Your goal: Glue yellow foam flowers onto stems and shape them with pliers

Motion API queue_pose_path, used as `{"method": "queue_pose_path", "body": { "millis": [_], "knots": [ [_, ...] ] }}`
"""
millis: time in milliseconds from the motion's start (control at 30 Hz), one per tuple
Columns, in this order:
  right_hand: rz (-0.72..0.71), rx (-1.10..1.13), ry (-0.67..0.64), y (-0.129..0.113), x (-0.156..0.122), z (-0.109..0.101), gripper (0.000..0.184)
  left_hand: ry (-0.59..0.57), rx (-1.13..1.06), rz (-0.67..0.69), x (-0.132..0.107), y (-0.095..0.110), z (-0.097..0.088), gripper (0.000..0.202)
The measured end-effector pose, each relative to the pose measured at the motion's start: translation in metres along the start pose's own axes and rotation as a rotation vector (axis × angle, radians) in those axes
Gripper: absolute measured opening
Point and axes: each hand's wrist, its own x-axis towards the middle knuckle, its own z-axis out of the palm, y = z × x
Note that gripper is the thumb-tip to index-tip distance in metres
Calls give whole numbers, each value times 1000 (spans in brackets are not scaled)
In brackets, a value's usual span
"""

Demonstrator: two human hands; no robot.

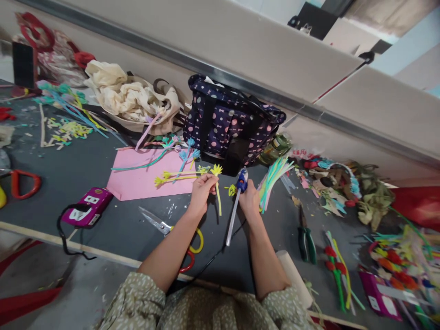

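Pinched in the fingers of my left hand (203,192) is a yellow pipe-cleaner flower (216,170), its petals up and its stem hanging down. My right hand (250,200) is wrapped round a blue glue gun (242,180). From the gun a clear glue stick (233,220) sticks out toward me. A small yellow pipe-cleaner piece (231,189) lies between the two hands, beside the gun. Left of my left hand, yellow pipe-cleaner flowers (161,179) rest on a pink sheet (137,176). Scissors (156,221) with red and yellow handles lie partly under my left forearm.
Behind my hands stands a dark patterned bag (228,121). Loose pipe cleaners (275,181) lie right of my right hand, with green-handled pliers (305,240) farther right. A purple power strip (90,207) is at the left. A black cord (209,262) runs along the table.
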Motion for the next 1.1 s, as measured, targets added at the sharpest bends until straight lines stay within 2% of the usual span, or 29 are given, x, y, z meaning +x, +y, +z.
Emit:
{"method": "queue_pose_path", "body": {
  "millis": [100,200,267,433,533,633,733,833,933,1100],
  "knots": [
    [-30,177,43,14,2,-5,22,-4,8,-13,0,-1,0,19],
    [-46,221,40,16,3,-5,21,-14,13,-24,0,-2,0,19],
    [-45,176,6,10,2,-3,22,-21,14,-18,-1,-2,1,18],
    [3,-109,-78,-12,0,8,26,-26,30,-2,0,-1,0,18],
    [8,-107,-75,-10,0,9,25,-24,38,-2,0,-2,0,19],
    [-15,98,-21,0,1,3,19,-25,35,-5,0,-2,0,19],
    [-83,488,28,9,-1,-3,19,-30,36,-20,-1,-2,1,18],
    [-31,809,38,11,-6,-4,21,-51,49,-61,-2,-4,1,19],
    [38,981,60,10,-10,0,20,-78,64,-92,-2,-7,1,18],
    [72,1114,78,8,-15,1,18,-117,74,-127,-1,-8,1,17]
  ]
}}
